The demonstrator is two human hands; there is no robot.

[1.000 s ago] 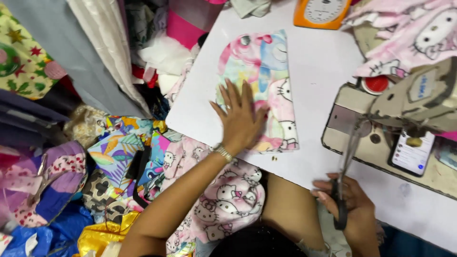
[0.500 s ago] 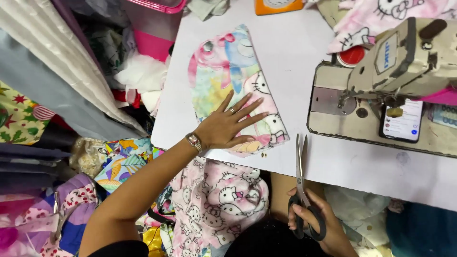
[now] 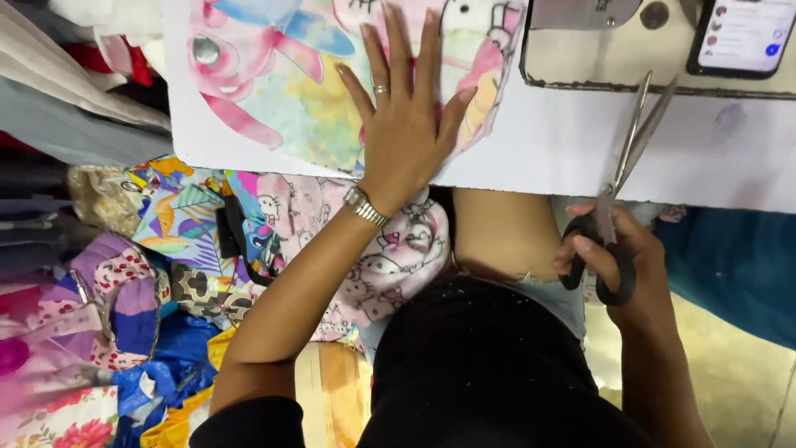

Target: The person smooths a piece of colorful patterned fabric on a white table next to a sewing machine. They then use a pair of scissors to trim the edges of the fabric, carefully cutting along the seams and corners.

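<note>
Fabric piece (image 3: pixel 290 91) with pastel cartoon print lying flat on the white table (image 3: pixel 564 149), directly under the left hand (image 3: pixel 406 124) and spreading away to that hand's left and ahead of it. Left hand pressing down with fingers spread wide, palm at the near edge of the cloth, ring and wrist bracelet showing. Right hand (image 3: pixel 618 270) hanging below the table edge, closed through the black loops of the scissors (image 3: pixel 618 178), blades parted a little and pointing up over the table toward the sewing machine base (image 3: pixel 663 58). Phone (image 3: pixel 742 33) lying on that base, beyond the right hand.

Judging by its look: thin, light, limp cloth, likely sliding easily on the smooth table and wrinkling or stretching if pulled at one corner. Best pinning with a flat palm close to the cut line, or lifting by pinching an edge with two fingers while supporting the rest. Not fragile, but fraying likely at raw edges. More printed cloth heaped (image 3: pixel 174 249) below and left of the left forearm.
</note>
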